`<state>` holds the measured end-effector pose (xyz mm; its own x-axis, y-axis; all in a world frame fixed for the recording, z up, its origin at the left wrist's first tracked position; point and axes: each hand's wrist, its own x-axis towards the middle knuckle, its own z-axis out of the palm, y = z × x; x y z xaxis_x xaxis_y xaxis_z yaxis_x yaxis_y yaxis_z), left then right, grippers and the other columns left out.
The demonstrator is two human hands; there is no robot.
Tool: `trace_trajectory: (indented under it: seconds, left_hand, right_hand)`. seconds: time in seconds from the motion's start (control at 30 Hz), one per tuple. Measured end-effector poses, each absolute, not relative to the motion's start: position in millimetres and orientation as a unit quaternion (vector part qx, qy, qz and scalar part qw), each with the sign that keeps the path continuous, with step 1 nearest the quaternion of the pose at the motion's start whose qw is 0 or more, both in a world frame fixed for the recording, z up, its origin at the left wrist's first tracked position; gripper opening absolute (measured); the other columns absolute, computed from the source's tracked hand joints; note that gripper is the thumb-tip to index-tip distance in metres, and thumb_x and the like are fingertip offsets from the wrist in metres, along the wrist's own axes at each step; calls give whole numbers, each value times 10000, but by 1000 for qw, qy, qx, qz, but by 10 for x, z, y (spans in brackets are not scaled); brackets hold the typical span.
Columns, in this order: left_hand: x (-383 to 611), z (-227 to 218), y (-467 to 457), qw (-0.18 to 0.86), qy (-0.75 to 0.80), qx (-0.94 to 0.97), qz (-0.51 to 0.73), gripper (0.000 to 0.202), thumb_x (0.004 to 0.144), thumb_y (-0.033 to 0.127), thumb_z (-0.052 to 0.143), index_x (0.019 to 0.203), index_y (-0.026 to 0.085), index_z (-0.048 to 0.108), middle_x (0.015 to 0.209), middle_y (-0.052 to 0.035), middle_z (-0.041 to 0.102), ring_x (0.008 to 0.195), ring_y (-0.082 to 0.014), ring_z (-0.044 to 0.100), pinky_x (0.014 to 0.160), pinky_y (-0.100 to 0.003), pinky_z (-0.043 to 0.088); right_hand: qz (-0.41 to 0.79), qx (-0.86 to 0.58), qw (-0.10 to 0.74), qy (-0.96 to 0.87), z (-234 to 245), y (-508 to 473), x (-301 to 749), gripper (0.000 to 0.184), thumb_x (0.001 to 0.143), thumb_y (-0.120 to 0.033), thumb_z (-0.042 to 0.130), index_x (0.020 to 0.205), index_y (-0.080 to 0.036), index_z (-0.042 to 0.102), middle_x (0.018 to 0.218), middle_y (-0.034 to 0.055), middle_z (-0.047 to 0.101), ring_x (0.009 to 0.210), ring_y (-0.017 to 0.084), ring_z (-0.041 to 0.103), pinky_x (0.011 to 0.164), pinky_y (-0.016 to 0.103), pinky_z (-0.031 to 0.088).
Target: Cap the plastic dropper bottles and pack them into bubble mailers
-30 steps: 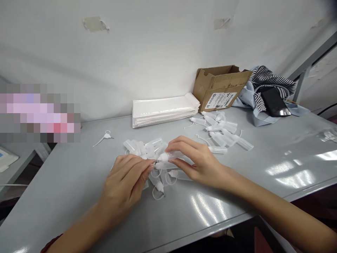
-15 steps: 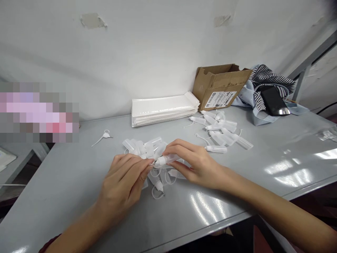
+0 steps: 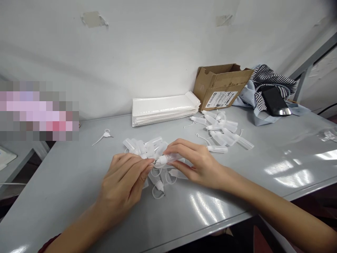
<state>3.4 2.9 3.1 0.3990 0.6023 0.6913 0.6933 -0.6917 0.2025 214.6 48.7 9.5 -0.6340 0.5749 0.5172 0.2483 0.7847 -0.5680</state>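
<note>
Small translucent bottle [image 3: 173, 158] with white conical cap [image 3: 161, 160] and thin metal tip [image 3: 154, 162], lying sideways over similar bottles [image 3: 129, 144] on grey table [image 3: 65, 189], right hand's [image 3: 197, 161] grip around its body, left hand's [image 3: 123, 179] grip pinching the tip, behind them brown box [image 3: 223, 84], printed white label [image 3: 220, 99] too small to read.

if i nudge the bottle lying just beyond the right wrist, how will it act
The bottle may roll, since its body looks cylindrical and it lies on its side. It is probably light for its size, with a translucent, plastic-looking body. It could slide easily too, as the table looks smooth and glossy.
</note>
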Motion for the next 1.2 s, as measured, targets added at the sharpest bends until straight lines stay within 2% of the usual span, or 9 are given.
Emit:
trace_trajectory:
  seconds: [0.2,0.5,0.87,1.07,1.2]
  left_hand:
    - [38,34,38,69,-387,-838,-378,146,875,81,516,956,175,593,717,-1,619,664,-130,561,670,-311,429]
    - [26,-30,43,123,-366,-862,-329,183,848,27,525,974,153,563,710,-13,635,680,-160,586,667,-331,422]
    - [43,-36,62,148,-350,-872,-307,170,865,34,472,951,166,538,700,-11,635,675,-167,592,666,-332,428]
    - [26,-35,55,152,-349,-873,-305,160,843,20,521,952,132,556,705,-33,639,679,-175,578,664,-345,421]
    - [2,-20,48,125,-367,-865,-319,197,840,59,570,1011,156,574,755,-24,651,718,-171,589,699,-351,423]
  right_hand:
    - [198,-233,362,-881,111,489,2155,178,885,-112,504,1035,-148,593,936,89,638,851,166,607,725,314,523]
    - [120,-221,364,-897,67,473,2153,281,857,-2,423,1024,-118,616,930,110,652,833,167,597,703,316,530]
    - [131,-208,363,-899,-21,445,2111,303,832,20,430,1048,-119,590,908,107,642,830,163,594,703,293,539]
    - [190,-204,377,-883,-40,457,2092,276,828,17,457,1041,-74,607,919,132,650,837,169,602,697,292,540]
    - [222,-203,388,-871,21,485,2117,261,852,-13,471,1054,-100,611,920,114,654,844,153,610,713,277,543]
